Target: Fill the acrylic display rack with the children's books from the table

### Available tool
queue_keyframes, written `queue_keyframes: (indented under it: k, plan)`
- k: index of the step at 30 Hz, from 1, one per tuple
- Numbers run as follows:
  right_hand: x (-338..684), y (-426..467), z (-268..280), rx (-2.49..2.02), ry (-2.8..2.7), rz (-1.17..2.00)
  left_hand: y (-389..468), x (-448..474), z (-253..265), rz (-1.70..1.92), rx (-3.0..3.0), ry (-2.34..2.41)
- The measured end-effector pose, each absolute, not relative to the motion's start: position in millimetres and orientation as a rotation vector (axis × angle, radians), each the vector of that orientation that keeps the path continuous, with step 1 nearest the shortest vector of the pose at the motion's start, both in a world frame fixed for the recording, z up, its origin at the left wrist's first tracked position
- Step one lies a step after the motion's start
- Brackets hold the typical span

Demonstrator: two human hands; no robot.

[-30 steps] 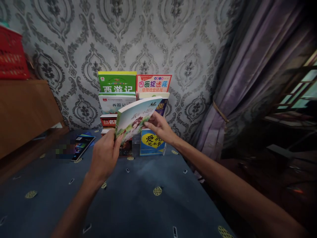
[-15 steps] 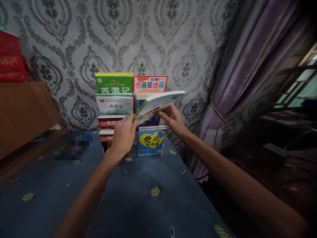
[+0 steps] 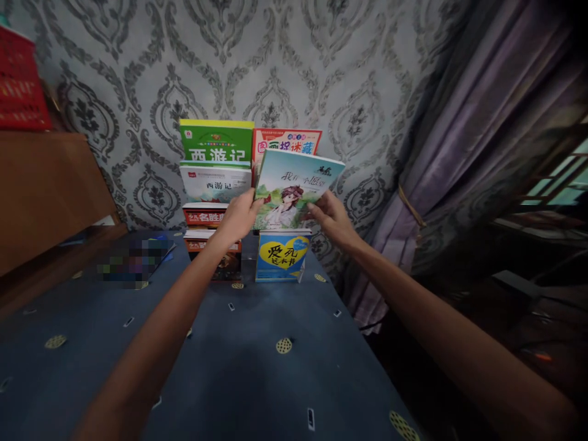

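Observation:
Between my two hands is a thin book [image 3: 287,184] with a pale blue-green cover and a drawn figure, tilted and facing me. My left hand [image 3: 241,214] grips its left edge, and my right hand [image 3: 331,215] pinches its lower right side. Just below it a blue book with a yellow heart [image 3: 282,256] stands upright. Behind it rises a pink-red book [image 3: 287,136], partly covered. To the left, in tiers, stand a green book [image 3: 217,142], a white book [image 3: 215,184], a red-banded book [image 3: 202,217] and a dark, orange-topped book [image 3: 227,260].
A blue patterned cloth [image 3: 248,380] covers the table. On its left lies a blurred-out flat item [image 3: 133,263] near a brown box [image 3: 41,196], with a red basket [image 3: 21,79] above. Patterned wallpaper [image 3: 367,73] is behind, and a purple curtain [image 3: 441,153] hangs at right.
The held book has swung from a nearly flat slant to more upright, so its front cover now shows. It has come down closer to the heart book, hiding more of the pink-red one.

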State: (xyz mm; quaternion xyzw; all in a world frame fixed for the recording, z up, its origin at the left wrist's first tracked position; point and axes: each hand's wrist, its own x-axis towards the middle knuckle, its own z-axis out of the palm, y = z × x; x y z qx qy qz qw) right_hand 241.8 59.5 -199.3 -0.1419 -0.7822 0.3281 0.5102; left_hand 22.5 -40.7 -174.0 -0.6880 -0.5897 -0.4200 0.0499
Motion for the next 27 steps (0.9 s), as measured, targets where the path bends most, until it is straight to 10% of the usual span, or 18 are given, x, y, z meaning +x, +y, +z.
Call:
queue_keyframes:
  k: [27]
  plan:
    - [240.6, 91.7, -238.9, -0.487, -1.882, 0.974, -38.4, 38.2, -176.4, -0.682, -2.086, -2.317]
